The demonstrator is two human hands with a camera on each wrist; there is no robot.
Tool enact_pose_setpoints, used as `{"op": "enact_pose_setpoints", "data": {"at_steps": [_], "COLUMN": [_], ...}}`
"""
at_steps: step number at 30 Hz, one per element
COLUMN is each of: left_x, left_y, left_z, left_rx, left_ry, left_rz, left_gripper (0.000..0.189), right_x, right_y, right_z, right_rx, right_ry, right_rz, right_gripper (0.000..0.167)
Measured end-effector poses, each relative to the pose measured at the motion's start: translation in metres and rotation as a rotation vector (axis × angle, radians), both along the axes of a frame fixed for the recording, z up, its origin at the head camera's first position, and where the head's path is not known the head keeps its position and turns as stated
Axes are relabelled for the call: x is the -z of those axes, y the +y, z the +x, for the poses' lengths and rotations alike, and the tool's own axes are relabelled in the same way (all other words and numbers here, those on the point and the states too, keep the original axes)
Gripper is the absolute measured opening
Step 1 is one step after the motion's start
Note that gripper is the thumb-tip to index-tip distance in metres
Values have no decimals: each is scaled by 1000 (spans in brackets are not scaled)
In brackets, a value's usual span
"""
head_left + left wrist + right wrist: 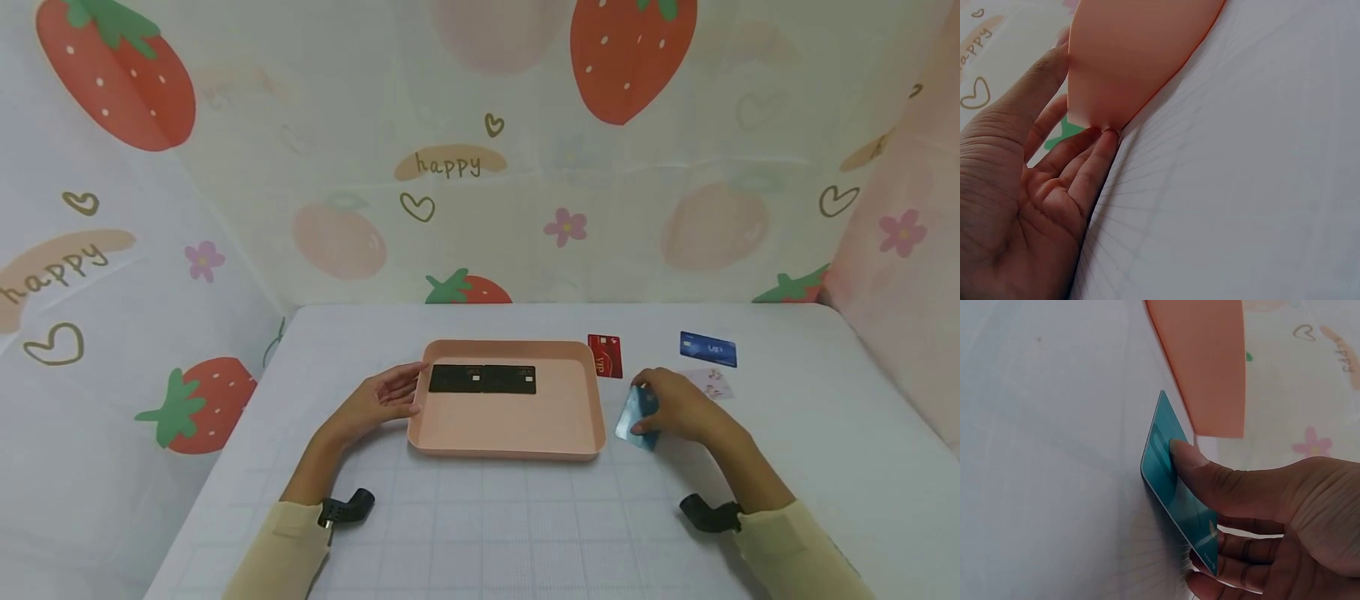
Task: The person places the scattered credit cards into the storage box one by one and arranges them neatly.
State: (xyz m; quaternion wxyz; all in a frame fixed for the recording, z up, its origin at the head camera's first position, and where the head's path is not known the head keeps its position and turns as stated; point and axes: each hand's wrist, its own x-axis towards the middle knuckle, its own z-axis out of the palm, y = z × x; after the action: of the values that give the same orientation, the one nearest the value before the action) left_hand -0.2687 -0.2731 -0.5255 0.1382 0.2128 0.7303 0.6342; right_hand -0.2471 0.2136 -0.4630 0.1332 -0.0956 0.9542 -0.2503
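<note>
My left hand (384,398) holds the pink tray (517,433) at its left edge. In the left wrist view, the thumb is up at the rim while fingertips touch the tray's lower edge. Two black cards (456,378) lie side by side in the upper left of the tray. Right of the tray, my right hand (675,404) pinches a teal card (1163,450), thumb on its face and fingers behind. The card is tilted, close over the table.
A red card (606,357) lies by the tray's upper right corner. Farther right are a blue card (708,349) and a pale card with a pink pattern (712,383), partly behind the right hand. The white table (495,533) meets a strawberry-print backdrop (615,167).
</note>
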Motion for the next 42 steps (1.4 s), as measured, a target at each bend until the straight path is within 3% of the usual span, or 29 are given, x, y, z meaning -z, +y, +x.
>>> {"op": "enact_pose_setpoints", "data": {"at_steps": [7,15,21,42], "left_x": [0,-1,1,-1], "left_y": [0,0,-1,0], "left_z": [1,1,2,2], "left_rx": [-2,-7,-7,-31], "left_ry": [-4,-4,3,24], "left_rz": [-4,-4,-5,-69], "left_gripper": [72,72,72,71], "right_x": [-2,-7,-10,-13], "right_y": [7,17,21,39], "right_z": [0,-2,-2,-5], "right_rx": [25,-22,-30,-27], "right_ry": [-1,65,59,4], "right_rz": [-25,-87,-127,-253], "right_gripper": [61,37,24,23]}}
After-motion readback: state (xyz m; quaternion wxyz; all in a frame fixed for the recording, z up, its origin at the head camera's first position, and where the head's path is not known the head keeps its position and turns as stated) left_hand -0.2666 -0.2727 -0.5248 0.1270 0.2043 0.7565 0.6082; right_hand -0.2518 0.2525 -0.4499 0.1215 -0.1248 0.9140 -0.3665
